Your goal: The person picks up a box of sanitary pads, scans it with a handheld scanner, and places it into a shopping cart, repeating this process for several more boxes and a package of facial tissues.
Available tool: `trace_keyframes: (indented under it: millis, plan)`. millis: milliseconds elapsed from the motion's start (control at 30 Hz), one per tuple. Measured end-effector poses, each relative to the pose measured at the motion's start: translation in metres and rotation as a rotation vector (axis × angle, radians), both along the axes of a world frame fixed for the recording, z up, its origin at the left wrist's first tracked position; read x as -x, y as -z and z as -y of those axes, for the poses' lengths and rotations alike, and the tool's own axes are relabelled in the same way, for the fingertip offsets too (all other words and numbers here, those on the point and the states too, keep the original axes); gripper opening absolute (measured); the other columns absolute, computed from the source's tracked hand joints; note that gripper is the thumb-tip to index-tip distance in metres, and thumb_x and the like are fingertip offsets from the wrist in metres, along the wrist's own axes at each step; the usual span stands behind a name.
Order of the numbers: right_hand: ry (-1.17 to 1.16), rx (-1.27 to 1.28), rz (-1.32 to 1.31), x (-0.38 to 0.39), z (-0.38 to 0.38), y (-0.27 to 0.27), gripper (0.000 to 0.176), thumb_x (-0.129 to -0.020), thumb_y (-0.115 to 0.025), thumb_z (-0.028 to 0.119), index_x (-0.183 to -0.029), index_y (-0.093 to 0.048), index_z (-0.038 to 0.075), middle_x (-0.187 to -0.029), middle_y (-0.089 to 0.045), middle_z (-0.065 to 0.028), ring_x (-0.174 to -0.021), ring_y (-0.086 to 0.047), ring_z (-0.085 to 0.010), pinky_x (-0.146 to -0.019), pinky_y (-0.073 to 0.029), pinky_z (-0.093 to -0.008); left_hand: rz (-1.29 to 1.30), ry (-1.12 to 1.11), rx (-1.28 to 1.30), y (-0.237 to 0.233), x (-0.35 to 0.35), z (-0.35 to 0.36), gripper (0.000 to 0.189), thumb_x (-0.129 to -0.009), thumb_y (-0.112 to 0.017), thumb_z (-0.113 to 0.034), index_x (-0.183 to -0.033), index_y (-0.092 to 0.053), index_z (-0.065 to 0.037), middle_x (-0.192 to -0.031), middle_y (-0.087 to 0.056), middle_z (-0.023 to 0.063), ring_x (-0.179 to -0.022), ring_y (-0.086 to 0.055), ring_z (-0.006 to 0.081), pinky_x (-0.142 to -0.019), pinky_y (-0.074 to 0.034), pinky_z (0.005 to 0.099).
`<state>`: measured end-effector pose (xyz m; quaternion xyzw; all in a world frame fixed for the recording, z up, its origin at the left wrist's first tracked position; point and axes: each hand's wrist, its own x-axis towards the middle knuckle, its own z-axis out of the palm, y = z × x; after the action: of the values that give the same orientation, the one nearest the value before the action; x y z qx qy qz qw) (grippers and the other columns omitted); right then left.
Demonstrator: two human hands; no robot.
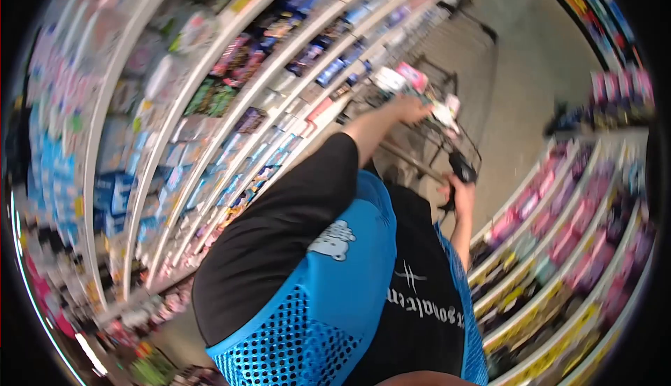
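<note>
My left hand [414, 110] reaches out over the shopping cart [482, 149], its fingers blurred among the packages there. Just beyond it lie a pink package [412, 76] and a white package [388, 80]. To its right is a white item [446, 113]. My right hand [459, 196] is closed around a black handheld device [462, 168], close to the end of the cart's handle bar [412, 160]. Whether the left fingers grip anything, I cannot tell.
Tall shelves [133, 99] packed with small goods run along the left. Lower shelves [559, 246] with pink and dark packages stand at the right. Pale floor [531, 43] stretches ahead beyond the cart. More goods [618, 87] hang at the far right.
</note>
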<state>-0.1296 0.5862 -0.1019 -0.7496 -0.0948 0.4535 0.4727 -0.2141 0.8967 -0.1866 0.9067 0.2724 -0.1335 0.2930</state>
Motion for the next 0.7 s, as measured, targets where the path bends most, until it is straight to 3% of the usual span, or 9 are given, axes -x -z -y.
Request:
trace_keyframes:
  millis: [33, 100, 267, 300, 333, 400, 467, 533, 700]
  plan:
    - [0.029, 0.028, 0.002, 0.004, -0.002, -0.014, 0.031, -0.089, -0.067, 0.025, -0.096, -0.073, -0.004, -0.070, -0.071, -0.0151, -0.056, -0.069, -0.0165, -0.045, -0.042, -0.0254, 0.116, 0.018, -0.007, 0.027, -0.002, -0.001, 0.077, -0.102, -0.023, -0.064, -0.121, -0.068, -0.006, -0.128, -0.066, 0.0176, -0.122, -0.060, 0.0394, -0.108, -0.038, 0.0573]
    - [0.047, -0.027, -0.032, 0.004, -0.002, -0.016, 0.027, -0.090, -0.069, 0.020, -0.097, -0.072, -0.006, -0.077, -0.072, -0.0135, -0.058, -0.070, -0.0176, -0.046, -0.044, -0.0253, -0.070, 0.053, 0.083, -0.026, -0.003, 0.000, 0.080, -0.102, -0.018, -0.065, -0.123, -0.068, -0.005, -0.127, -0.067, 0.0160, -0.128, -0.057, 0.0340, -0.111, -0.031, 0.0592]
    - [0.042, 0.003, -0.034, 0.004, -0.004, -0.026, 0.025, -0.089, -0.069, 0.019, -0.099, -0.071, -0.004, -0.074, -0.073, -0.0140, -0.054, -0.065, -0.0141, -0.047, -0.043, -0.0254, 0.005, 0.056, 0.002, -0.024, -0.003, 0.002, 0.079, -0.102, -0.020, -0.064, -0.119, -0.069, -0.005, -0.121, -0.070, 0.0144, -0.122, -0.060, 0.0338, -0.109, -0.033, 0.0584]
    - [0.043, 0.022, -0.027, 0.003, -0.004, -0.019, 0.024, -0.088, -0.069, 0.019, -0.098, -0.071, -0.003, -0.069, -0.071, -0.0123, -0.051, -0.061, -0.0122, -0.046, -0.042, -0.0257, 0.116, 0.066, -0.067, 0.020, -0.003, -0.002, 0.078, -0.102, -0.021, -0.063, -0.111, -0.073, -0.006, -0.116, -0.071, 0.0159, -0.116, -0.063, 0.0364, -0.107, -0.036, 0.0583]
    - [0.041, 0.032, -0.043, 0.002, -0.004, -0.018, 0.024, -0.088, -0.070, 0.019, -0.098, -0.070, -0.002, -0.071, -0.070, -0.0109, -0.054, -0.065, -0.0139, -0.047, -0.043, -0.0256, 0.007, 0.046, 0.029, -0.019, -0.002, -0.001, 0.077, -0.102, -0.023, -0.062, -0.104, -0.076, -0.005, -0.110, -0.072, 0.0184, -0.110, -0.065, 0.0387, -0.106, -0.038, 0.0576]
    - [0.028, -0.008, -0.067, 0.003, -0.005, -0.019, 0.024, -0.089, -0.069, 0.018, -0.102, -0.068, -0.002, -0.086, -0.071, -0.0098, -0.063, -0.072, -0.0200, -0.047, -0.045, -0.0252, 0.161, 0.143, -0.035, 0.001, 0.005, -0.006, 0.071, -0.103, -0.031, -0.057, -0.101, -0.074, -0.001, -0.107, -0.071, 0.0216, -0.113, -0.063, 0.0404, -0.106, -0.039, 0.0560]
    - [0.060, -0.054, -0.108, 0.002, -0.003, -0.011, 0.024, -0.090, -0.068, 0.016, -0.104, -0.068, -0.003, -0.089, -0.072, -0.0108, -0.064, -0.073, -0.0208, -0.046, -0.045, -0.0251, 0.293, 0.148, -0.091, -0.022, 0.022, -0.004, 0.061, -0.104, -0.039, -0.049, -0.125, -0.058, 0.005, -0.127, -0.061, 0.0262, -0.126, -0.053, 0.0400, -0.107, -0.040, 0.0499]
    - [0.071, -0.057, -0.117, 0.001, -0.002, -0.009, 0.024, -0.091, -0.067, 0.015, -0.106, -0.068, -0.003, -0.095, -0.074, -0.0130, -0.064, -0.073, -0.0212, -0.046, -0.045, -0.0250, 0.458, 0.062, 0.115, -0.043, 0.029, -0.013, 0.045, -0.101, -0.053, -0.038, -0.122, -0.057, 0.002, -0.119, -0.061, 0.0254, -0.113, -0.057, 0.0444, -0.102, -0.043, 0.0501]
    - [0.079, -0.049, -0.100, -0.001, -0.001, -0.007, 0.024, -0.091, -0.067, 0.014, -0.107, -0.068, -0.004, -0.100, -0.075, -0.0136, -0.062, -0.073, -0.0215, -0.046, -0.045, -0.0254, 0.686, -0.170, -0.205, -0.108, 0.076, -0.067, 0.054, -0.088, -0.072, -0.027, -0.128, -0.053, 0.004, -0.126, -0.058, 0.0270, -0.116, -0.056, 0.0434, -0.102, -0.044, 0.0472]
